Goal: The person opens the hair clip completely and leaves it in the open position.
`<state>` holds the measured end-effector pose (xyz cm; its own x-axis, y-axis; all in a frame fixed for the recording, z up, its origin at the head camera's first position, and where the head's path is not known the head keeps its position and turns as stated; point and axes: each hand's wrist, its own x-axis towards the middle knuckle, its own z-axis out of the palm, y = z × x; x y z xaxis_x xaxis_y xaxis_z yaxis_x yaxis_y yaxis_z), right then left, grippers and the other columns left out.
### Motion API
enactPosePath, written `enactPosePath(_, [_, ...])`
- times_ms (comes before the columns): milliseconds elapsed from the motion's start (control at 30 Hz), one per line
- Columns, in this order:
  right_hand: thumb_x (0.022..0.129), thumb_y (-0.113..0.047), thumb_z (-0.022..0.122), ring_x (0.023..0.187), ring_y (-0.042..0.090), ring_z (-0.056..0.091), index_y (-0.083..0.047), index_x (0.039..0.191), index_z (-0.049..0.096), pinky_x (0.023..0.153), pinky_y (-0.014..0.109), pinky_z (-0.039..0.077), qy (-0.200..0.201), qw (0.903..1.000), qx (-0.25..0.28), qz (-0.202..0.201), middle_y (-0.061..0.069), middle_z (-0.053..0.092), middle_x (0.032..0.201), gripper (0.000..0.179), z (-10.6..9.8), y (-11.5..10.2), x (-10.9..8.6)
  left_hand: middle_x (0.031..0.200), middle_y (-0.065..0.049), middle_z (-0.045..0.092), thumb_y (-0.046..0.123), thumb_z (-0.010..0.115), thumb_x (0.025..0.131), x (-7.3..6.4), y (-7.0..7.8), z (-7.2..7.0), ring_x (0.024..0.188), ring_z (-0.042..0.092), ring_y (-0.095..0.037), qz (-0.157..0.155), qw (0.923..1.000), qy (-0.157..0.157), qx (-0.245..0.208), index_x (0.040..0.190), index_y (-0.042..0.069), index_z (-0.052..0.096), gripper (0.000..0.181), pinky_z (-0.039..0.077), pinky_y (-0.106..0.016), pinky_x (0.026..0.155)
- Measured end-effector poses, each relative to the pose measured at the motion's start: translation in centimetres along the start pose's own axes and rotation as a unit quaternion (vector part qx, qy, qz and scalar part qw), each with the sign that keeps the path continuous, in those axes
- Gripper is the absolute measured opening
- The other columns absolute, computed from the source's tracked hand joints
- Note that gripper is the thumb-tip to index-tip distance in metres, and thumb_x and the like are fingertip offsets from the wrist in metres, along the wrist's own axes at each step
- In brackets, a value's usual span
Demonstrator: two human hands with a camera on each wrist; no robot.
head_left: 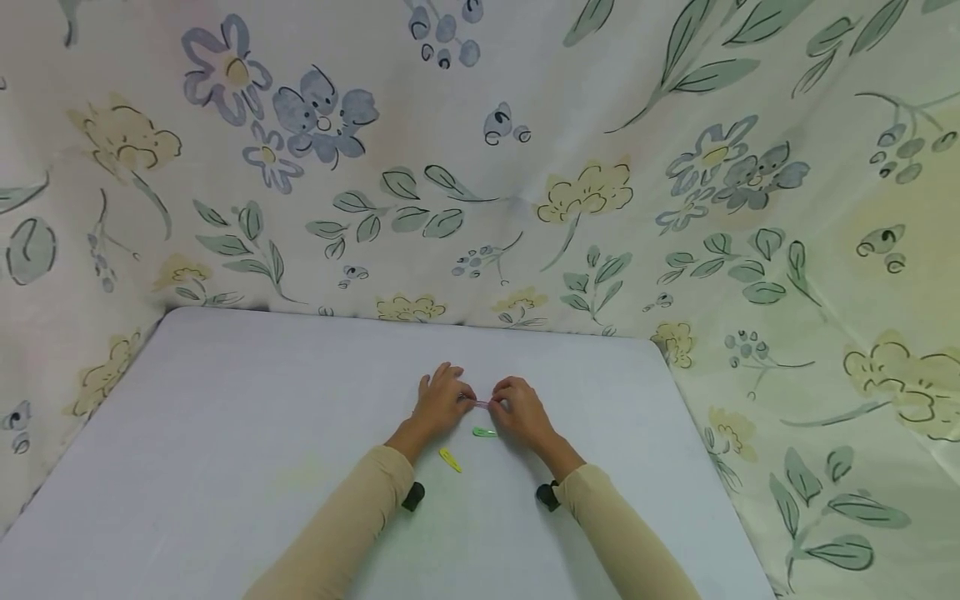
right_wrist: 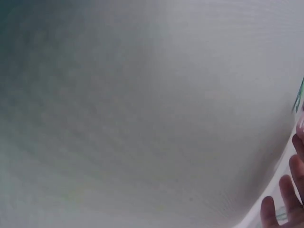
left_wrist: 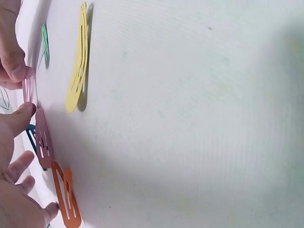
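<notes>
Pink clip point(head_left: 482, 403) spans gap between your hands, long axis left to right; your left hand point(head_left: 441, 403) pinches left end, other fingers spread; your right hand point(head_left: 522, 412) pinches right end; neither hand nearer, each at own end; green clip point(head_left: 484, 432) lies just to near side, long axis roughly parallel, closer to your right hand; yellow clip point(head_left: 450, 460) lies nearer you, slanting; orange clip point(left_wrist: 72, 222) beside your left hand.

We see a white bench point(head_left: 225, 417) with rounded far corners; behind it and along both sides hangs a pale cloth point(head_left: 427, 133) printed with blue flowers point(head_left: 311, 104), yellow blooms point(head_left: 588, 196), green leaves point(head_left: 712, 77) and berry sprigs point(head_left: 446, 29).
</notes>
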<state>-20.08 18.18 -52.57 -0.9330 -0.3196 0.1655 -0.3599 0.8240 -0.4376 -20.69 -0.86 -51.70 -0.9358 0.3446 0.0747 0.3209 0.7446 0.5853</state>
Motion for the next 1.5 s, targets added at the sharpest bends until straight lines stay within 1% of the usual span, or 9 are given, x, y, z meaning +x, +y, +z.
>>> enactPosePath(167, [0.095, -0.01, 0.066, 0.108, 0.027, 0.059, -0.005, 0.091, 0.071, 0.096, 0.045, 0.048, 0.002, 0.9997, 0.024, 0.001, 0.008, 0.064, 0.107, 0.008, -0.3, 0.0, 0.1, 0.142, -0.015, 0.052, 0.018, 0.071, 0.093, 0.1, -0.1, -0.1, 0.144, 0.031, -0.036, -0.008, 0.9998, 0.001, -0.016, 0.094, 0.016, 0.077, 0.007, 0.025, -0.066, 0.109])
enactPosePath(333, [0.099, -0.01, 0.06, 0.11, 0.031, 0.061, -0.003, 0.099, 0.067, 0.098, 0.048, 0.047, 0.009, 0.9933, 0.11, 0.034, 0.011, 0.067, 0.106, 0.01, -1.0, 0.0, 0.3, 0.139, -0.015, 0.054, 0.018, 0.069, 0.094, 0.4, 0.2, -0.5, 0.14, 0.036, -0.035, -0.023, 0.9963, 0.015, -0.081, 0.093, 0.011, 0.076, 0.009, 0.03, -0.061, 0.108])
enactPosePath(500, [0.101, -0.015, 0.058, 0.12, 0.032, 0.058, 0.001, 0.105, 0.07, 0.103, 0.052, 0.044, 0.001, 0.9703, 0.217, 0.106, 0.014, 0.069, 0.113, 0.02, -1.8, -0.1, 0.8, 0.141, -0.017, 0.053, 0.017, 0.068, 0.096, 0.7, 0.6, -1.0, 0.139, 0.039, -0.037, -0.043, 0.9824, 0.016, -0.181, 0.097, 0.004, 0.074, 0.015, 0.029, -0.053, 0.114])
enactPosePath(633, [0.103, -0.017, 0.055, 0.123, 0.03, 0.056, 0.0, 0.113, 0.071, 0.106, 0.052, 0.04, -0.009, 0.9446, 0.288, 0.156, 0.012, 0.069, 0.119, 0.026, -2.2, -0.1, 1.3, 0.145, -0.017, 0.05, 0.017, 0.064, 0.098, 0.7, 1.1, -1.7, 0.141, 0.037, -0.038, -0.067, 0.9624, 0.008, -0.263, 0.103, 0.002, 0.073, 0.018, 0.03, -0.051, 0.115])
enactPosePath(833, [0.105, -0.023, 0.052, 0.125, 0.028, 0.054, -0.002, 0.122, 0.069, 0.108, 0.05, 0.04, -0.029, 0.903, 0.384, 0.191, 0.01, 0.066, 0.127, 0.032, -3.0, -0.6, 1.8, 0.149, -0.01, 0.048, 0.023, 0.059, 0.101, 0.6, 1.2, -2.3, 0.144, 0.035, -0.032, -0.122, 0.9184, -0.013, -0.376, 0.115, 0.003, 0.071, 0.027, 0.039, -0.046, 0.109])
enactPosePath(1000, [0.105, -0.02, 0.051, 0.123, 0.024, 0.055, 0.001, 0.123, 0.066, 0.108, 0.048, 0.041, -0.028, 0.872, 0.444, 0.205, 0.01, 0.066, 0.126, 0.031, -3.6, -1.4, 2.2, 0.148, -0.009, 0.05, 0.027, 0.054, 0.103, 0.7, 1.1, -2.5, 0.139, 0.043, -0.028, -0.162, 0.8729, -0.038, -0.459, 0.134, 0.003, 0.061, 0.039, 0.038, -0.045, 0.11])
enactPosePath(1267, [0.106, -0.017, 0.049, 0.123, 0.026, 0.052, 0.008, 0.124, 0.062, 0.109, 0.048, 0.04, 0.002, 0.8258, 0.519, 0.221, 0.014, 0.063, 0.123, 0.033, -3.9, -2.7, 2.6, 0.14, -0.016, 0.055, 0.018, 0.048, 0.106, 1.1, 1.4, -2.6, 0.139, 0.042, -0.032, -0.207, 0.7783, -0.037, -0.592, 0.137, -0.001, 0.054, 0.038, 0.039, -0.046, 0.11])
enactPosePath(1367, [0.106, -0.017, 0.049, 0.124, 0.025, 0.051, 0.008, 0.124, 0.061, 0.109, 0.049, 0.039, 0.007, 0.8129, 0.535, 0.23, 0.013, 0.062, 0.123, 0.034, -3.9, -3.0, 2.7, 0.14, -0.017, 0.054, 0.017, 0.047, 0.106, 1.1, 1.5, -2.7, 0.139, 0.041, -0.032, -0.212, 0.7586, -0.034, -0.615, 0.138, -0.002, 0.053, 0.037, 0.038, -0.046, 0.11])
enactPosePath(1500, [0.106, -0.017, 0.048, 0.124, 0.025, 0.05, 0.009, 0.123, 0.061, 0.11, 0.048, 0.038, 0.014, 0.7993, 0.552, 0.238, 0.013, 0.062, 0.124, 0.034, -4.0, -3.1, 2.8, 0.142, -0.02, 0.052, 0.014, 0.047, 0.106, 1.0, 1.7, -3.0, 0.139, 0.041, -0.033, -0.209, 0.7461, -0.032, -0.631, 0.138, -0.004, 0.051, 0.037, 0.037, -0.047, 0.111])
